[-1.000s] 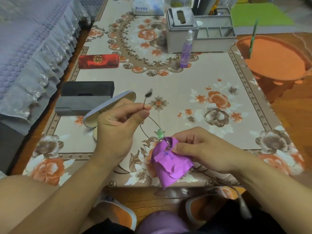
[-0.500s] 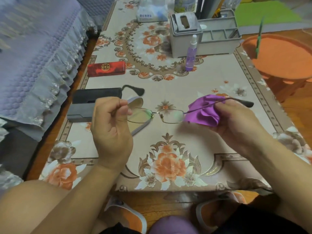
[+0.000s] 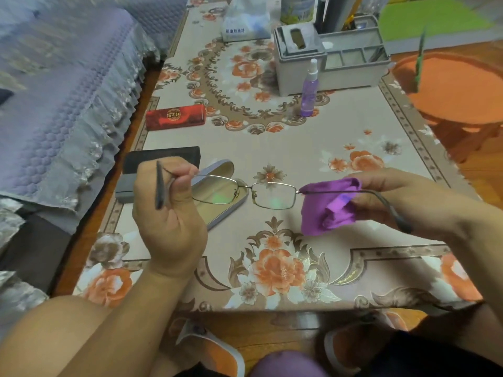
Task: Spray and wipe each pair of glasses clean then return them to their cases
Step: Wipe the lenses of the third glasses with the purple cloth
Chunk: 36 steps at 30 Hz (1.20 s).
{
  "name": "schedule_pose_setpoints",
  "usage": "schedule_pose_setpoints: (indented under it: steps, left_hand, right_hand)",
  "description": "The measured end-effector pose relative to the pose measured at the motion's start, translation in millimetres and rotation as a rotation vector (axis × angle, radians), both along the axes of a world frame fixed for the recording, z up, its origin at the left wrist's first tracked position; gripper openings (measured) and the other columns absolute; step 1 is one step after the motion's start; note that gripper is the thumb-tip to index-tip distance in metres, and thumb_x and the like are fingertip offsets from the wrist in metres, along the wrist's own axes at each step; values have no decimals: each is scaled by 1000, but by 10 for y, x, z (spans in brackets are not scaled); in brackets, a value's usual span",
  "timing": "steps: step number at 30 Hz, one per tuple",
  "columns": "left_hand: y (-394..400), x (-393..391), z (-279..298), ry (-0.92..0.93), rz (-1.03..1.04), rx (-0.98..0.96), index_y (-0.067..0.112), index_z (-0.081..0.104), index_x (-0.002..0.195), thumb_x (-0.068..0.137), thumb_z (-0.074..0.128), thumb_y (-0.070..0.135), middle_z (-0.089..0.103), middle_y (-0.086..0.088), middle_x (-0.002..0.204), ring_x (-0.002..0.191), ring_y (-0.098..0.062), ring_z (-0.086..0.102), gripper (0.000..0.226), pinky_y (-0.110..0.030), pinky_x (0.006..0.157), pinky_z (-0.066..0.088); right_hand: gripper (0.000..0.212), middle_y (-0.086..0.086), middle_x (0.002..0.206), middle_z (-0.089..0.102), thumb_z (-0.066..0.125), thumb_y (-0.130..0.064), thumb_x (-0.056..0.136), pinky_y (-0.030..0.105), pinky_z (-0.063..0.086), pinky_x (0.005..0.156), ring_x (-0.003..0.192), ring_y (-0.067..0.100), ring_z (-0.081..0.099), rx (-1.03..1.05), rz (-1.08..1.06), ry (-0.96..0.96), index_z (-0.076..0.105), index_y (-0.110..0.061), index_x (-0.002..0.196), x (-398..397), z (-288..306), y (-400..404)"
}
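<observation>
Thin metal-framed glasses (image 3: pixel 246 192) are held level above the table, lenses facing me. My left hand (image 3: pixel 171 213) pinches the left temple near the hinge, its dark tip pointing down past my palm. My right hand (image 3: pixel 392 197) holds a bunched purple cloth (image 3: pixel 326 210) around the right temple by the hinge. An open grey glasses case (image 3: pixel 217 213) lies under the left lens. A purple spray bottle (image 3: pixel 310 89) stands upright farther back.
A dark closed case (image 3: pixel 163 156) and a red case (image 3: pixel 175 117) lie at the left on the floral tablecloth (image 3: pixel 353 126). A grey organiser box (image 3: pixel 329 61) stands at the back. An orange stool (image 3: pixel 451 88) is right of the table, a covered sofa (image 3: pixel 54 91) left.
The glasses went from folded near the table's front edge, cloth on a lens, to spread open and level. My right hand moved right with the cloth onto the right temple.
</observation>
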<state>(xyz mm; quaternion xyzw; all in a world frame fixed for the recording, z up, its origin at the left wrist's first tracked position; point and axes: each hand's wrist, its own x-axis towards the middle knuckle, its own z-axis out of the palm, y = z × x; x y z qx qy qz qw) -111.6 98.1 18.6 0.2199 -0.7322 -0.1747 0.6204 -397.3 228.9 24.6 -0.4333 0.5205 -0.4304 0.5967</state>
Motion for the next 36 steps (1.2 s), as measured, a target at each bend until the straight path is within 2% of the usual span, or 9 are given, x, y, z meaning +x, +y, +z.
schedule_pose_setpoints:
  steps: [5, 11, 14, 16, 18, 23, 28, 30, 36]
  left_hand:
    - [10, -10, -28, 7, -41, 8, 2, 51, 104, 100, 41, -3, 57, -3, 99, 87, -31, 60, 12, -44, 82, 52]
    - [194, -96, -56, -79, -204, 47, 11, 55, 106, 105, 44, 11, 59, -5, 95, 91, -26, 62, 10, -39, 86, 53]
    - [224, -105, -41, -180, -232, 51, 6, 56, 104, 105, 46, 14, 60, -7, 99, 92, -25, 62, 13, -34, 89, 52]
    - [196, -96, -36, -197, -216, 51, 7, 57, 103, 103, 49, 11, 60, -6, 98, 90, -29, 62, 9, -40, 84, 54]
    - [178, -93, -45, -187, -198, 83, 6, 58, 101, 100, 52, 5, 59, -7, 96, 87, -34, 62, 7, -48, 78, 54]
    - [190, -121, -64, -245, -188, 143, 1, 66, 99, 97, 57, -1, 62, -8, 91, 85, -33, 61, 10, -49, 75, 51]
    - [204, -149, -55, -235, -199, 168, 13, 66, 101, 100, 58, 11, 62, 2, 93, 90, -19, 62, 8, -31, 82, 50]
    - [182, -148, -59, -231, -143, 184, 12, 66, 101, 96, 61, 4, 62, -2, 91, 86, -22, 61, 10, -30, 82, 49]
    - [113, -179, -115, -186, -122, 391, 9, 67, 100, 96, 62, 4, 65, 3, 91, 88, -12, 64, 8, -24, 83, 48]
  right_hand:
    - [31, 19, 110, 74, 45, -3, 100, 28, 52, 94, 106, 28, 69, 60, 270, 59, 74, 1, 109, -2, 83, 37]
    - [44, 43, 117, 58, 58, -23, 99, 58, 41, 111, 113, 47, 60, 88, 360, -171, 60, 18, 113, 134, -35, -2]
    - [37, 28, 105, 65, 58, -21, 97, 44, 49, 96, 98, 31, 64, 140, 428, -278, 63, 15, 107, 287, -47, 3]
    - [23, 5, 97, 72, 49, -3, 97, 26, 51, 86, 88, 14, 67, 172, 465, -303, 71, -3, 104, 406, 11, -2]
    - [34, -8, 94, 74, 42, 14, 97, 14, 50, 78, 83, 3, 67, 183, 561, -300, 67, -3, 110, 486, 51, -5]
    - [36, 37, 120, 62, 64, -2, 89, 29, 53, 82, 101, 34, 61, 253, 464, -169, 59, 11, 122, 548, -106, -8]
    - [12, 11, 93, 70, 67, -5, 86, 36, 47, 82, 86, 24, 64, 235, 373, -141, 70, -12, 94, 763, -168, 1]
    - [12, 14, 93, 67, 66, -3, 86, 40, 43, 85, 90, 28, 61, 260, 294, -211, 68, -10, 95, 836, -250, -19]
    - [24, 10, 87, 67, 62, 13, 82, 22, 58, 70, 78, 17, 69, 300, 259, -413, 66, 1, 102, 809, -241, -88]
